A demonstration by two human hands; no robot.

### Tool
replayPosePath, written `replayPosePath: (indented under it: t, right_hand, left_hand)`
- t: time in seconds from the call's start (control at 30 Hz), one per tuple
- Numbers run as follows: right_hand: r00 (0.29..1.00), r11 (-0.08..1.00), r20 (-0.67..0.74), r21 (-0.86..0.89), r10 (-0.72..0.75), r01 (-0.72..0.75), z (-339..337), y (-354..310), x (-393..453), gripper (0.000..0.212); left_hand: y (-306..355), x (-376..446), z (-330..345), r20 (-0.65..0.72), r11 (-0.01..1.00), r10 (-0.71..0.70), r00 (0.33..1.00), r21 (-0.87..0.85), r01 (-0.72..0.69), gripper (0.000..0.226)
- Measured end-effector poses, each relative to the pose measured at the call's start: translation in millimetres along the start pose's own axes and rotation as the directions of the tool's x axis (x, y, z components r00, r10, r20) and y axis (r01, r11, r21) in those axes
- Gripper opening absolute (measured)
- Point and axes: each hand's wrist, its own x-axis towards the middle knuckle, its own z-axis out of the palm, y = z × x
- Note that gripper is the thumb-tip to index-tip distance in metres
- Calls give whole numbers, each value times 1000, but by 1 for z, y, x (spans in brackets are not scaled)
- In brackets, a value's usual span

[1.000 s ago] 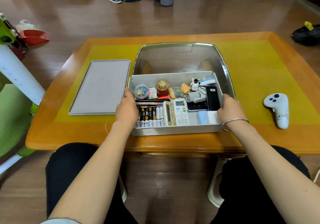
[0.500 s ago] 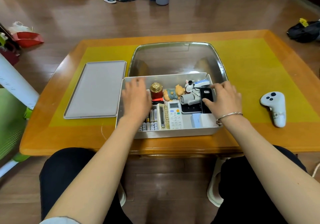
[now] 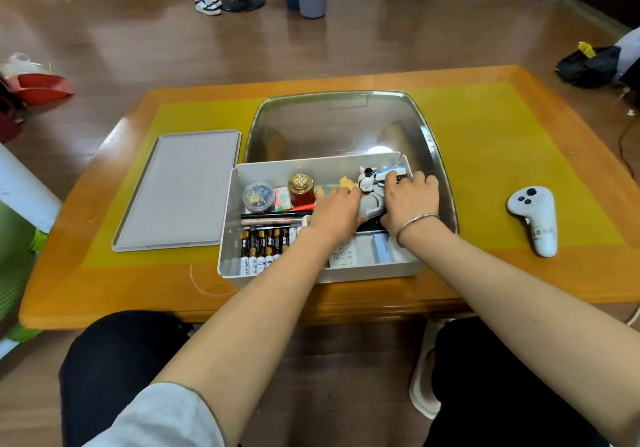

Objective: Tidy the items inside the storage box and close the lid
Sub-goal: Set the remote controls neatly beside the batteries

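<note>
The open white rectangular plastic storage box (image 3: 228, 239) sits at the near edge of the orange wooden worktop (image 3: 485, 284), partly on a yellow mat (image 3: 502, 156). Both hands are inside its right half. The left hand (image 3: 337, 209) reaches across, its fingers curled against the left side of a grey-and-white toy animal figure (image 3: 369, 188); the right hand (image 3: 410, 195), with a thin silver bracelet (image 3: 415, 221) at the wrist, lies over the figure's right side with fingers bent down, so the two hands clasp the figure between them. In the box's left half lie a row of black-and-gold batteries (image 3: 263, 249), pens (image 3: 273, 216), a round clear container of small coloured bits (image 3: 258, 196) and a red jar with a gold cap (image 3: 300, 188). The flat grey rectangular lid (image 3: 180, 190) lies on the mat just left of the box. A shiny metal tray (image 3: 339, 124) stands behind the box, touching it. A white handheld controller (image 3: 535, 220) rests well to the right.
</note>
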Motion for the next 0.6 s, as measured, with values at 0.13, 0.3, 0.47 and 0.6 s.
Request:
replayPosePath:
  t: [0.13, 0.3, 0.47, 0.6]
  right_hand:
    - [998, 997, -64, 68, -14, 18, 0, 6, 2, 58]
    - [982, 955, -190, 290, -4, 60, -11, 19, -3, 43]
    - [971, 846, -229, 529, 72, 62, -24, 28, -6, 22]
    - [965, 728, -231, 682, 123, 71, -24, 34, -3, 22]
  left_hand:
    - [2, 1, 1, 21, 996, 15, 1000, -86, -13, 40]
    - [1, -7, -6, 8, 956, 5, 1000, -292, -3, 35]
    - [-8, -15, -25, -16, 861, -64, 998, -507, 47, 38]
    - [-17, -27, -41, -34, 722, -172, 985, -684, 102, 35]
